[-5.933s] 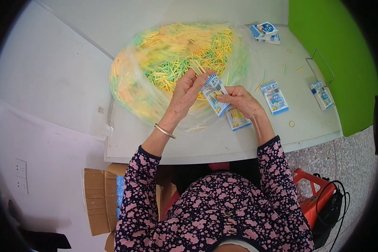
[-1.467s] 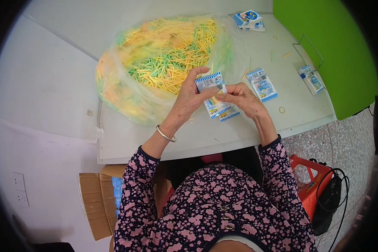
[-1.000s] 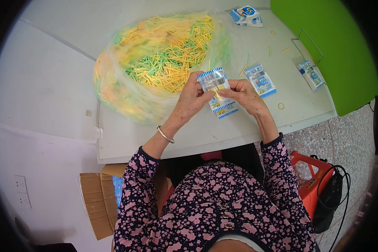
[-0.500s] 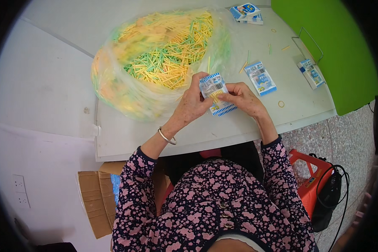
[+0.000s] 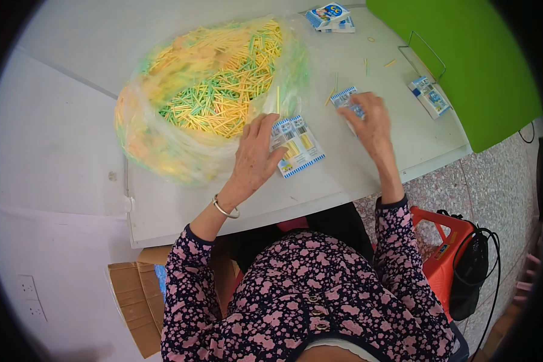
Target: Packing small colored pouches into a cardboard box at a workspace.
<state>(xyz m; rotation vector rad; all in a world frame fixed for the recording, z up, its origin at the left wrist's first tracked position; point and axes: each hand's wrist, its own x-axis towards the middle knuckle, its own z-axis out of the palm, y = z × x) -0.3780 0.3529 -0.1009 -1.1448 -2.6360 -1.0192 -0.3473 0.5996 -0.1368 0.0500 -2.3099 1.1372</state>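
Note:
Blue-and-white striped packets (image 5: pixel 300 145) lie flat side by side on the table in front of me, with yellow sticks showing through their windows. My left hand (image 5: pixel 256 157) rests at their left edge, fingers stretched out and thumb by the packets. To the right, my right hand (image 5: pixel 371 123) hovers over another blue-and-white packet (image 5: pixel 342 95) and partly covers it. Its thumb and fingers are apart, with nothing seen between them. Beyond my left hand, a large clear plastic bag (image 5: pixel 187 154) gapes around a heap of yellow and green sticks (image 5: pixel 223 99).
More packets (image 5: pixel 329 15) are stacked at the far edge, and a bundle of packets (image 5: pixel 429 96) lies at the right by a wire stand (image 5: pixel 431 51). Loose sticks (image 5: pixel 367 66) and a rubber band (image 5: pixel 371 39) are scattered there. A green panel (image 5: pixel 482 78) bounds the right side.
The packets held up between both hands now lie on the table. My right hand has let go and moved right to the other packet; my left hand has loosened. The whole view has shifted slightly.

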